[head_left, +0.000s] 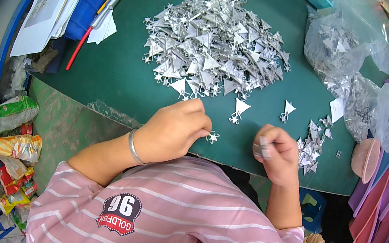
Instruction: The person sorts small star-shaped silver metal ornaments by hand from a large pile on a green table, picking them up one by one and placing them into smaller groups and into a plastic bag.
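My left hand [173,127] is closed in a pinch near the table's front edge. A small silver star-shaped metal piece [213,137] sticks out at its fingertips. To its right, my right hand [278,154] is curled, slightly blurred, with a greyish metallic strip [264,148] at the thumb; whether that is held or worn I cannot tell. Beyond both hands rises a big heap of silver triangular metal pieces [210,63] with small stars and hooks. A triangular piece [240,108] lies apart in front of the heap, and another triangular piece [288,110] lies farther right.
Beside my right hand is a small pile of silver pieces [311,149]. Clear plastic bags [333,51] of pieces stand at the back right. On the left are a blue bin [87,15], papers [54,0] and a red stick [78,51]. The green table [101,72] carries the heap.
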The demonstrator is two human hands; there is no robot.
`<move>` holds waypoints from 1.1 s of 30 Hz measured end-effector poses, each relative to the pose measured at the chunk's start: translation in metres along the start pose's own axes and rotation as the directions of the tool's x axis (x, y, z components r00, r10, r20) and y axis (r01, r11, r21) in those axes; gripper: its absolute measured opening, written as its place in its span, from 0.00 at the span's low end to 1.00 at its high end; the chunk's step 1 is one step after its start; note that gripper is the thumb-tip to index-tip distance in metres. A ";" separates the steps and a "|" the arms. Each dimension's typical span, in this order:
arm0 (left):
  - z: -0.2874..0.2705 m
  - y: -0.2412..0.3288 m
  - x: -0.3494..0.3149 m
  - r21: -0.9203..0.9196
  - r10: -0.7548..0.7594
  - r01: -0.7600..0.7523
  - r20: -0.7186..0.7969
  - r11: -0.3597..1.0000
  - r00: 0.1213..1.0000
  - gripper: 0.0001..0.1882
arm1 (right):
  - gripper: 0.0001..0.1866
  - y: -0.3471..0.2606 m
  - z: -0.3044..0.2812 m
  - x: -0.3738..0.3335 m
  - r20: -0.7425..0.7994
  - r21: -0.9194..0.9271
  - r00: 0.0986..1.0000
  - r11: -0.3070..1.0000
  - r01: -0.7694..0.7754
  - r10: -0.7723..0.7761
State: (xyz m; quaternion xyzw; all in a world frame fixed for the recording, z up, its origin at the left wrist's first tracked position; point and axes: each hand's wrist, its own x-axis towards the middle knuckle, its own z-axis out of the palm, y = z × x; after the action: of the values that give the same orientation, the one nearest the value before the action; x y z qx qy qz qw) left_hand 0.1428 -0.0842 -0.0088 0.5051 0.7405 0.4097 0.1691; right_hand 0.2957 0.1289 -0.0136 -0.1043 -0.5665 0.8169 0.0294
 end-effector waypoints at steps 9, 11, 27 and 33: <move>0.005 -0.029 -0.012 -0.911 -0.051 0.031 0.057 -0.410 0.997 0.08 | 0.06 -0.015 0.010 0.027 -0.259 0.017 0.963 0.997 -0.074 0.076; 0.006 -0.029 -0.016 -0.913 -0.142 0.027 0.093 -0.408 0.986 0.10 | 0.07 0.000 0.022 0.038 -0.222 -0.703 0.937 0.710 0.039 -0.271; 0.005 0.013 0.009 -0.821 -0.547 0.529 0.347 0.214 0.761 0.13 | 0.04 -0.003 0.047 0.027 0.004 -0.909 0.904 0.376 0.182 -0.427; 0.008 0.010 0.012 -0.752 -0.548 0.461 0.161 0.471 0.821 0.07 | 0.05 -0.003 0.035 0.037 -0.031 -0.941 0.915 0.320 0.108 -0.402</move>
State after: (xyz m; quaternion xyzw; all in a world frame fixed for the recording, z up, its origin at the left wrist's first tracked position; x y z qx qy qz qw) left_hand 0.1490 -0.0683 -0.0034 0.1221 0.6188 0.6389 0.4404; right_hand 0.2523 0.1043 -0.0039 -0.1169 -0.9252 0.3189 0.1691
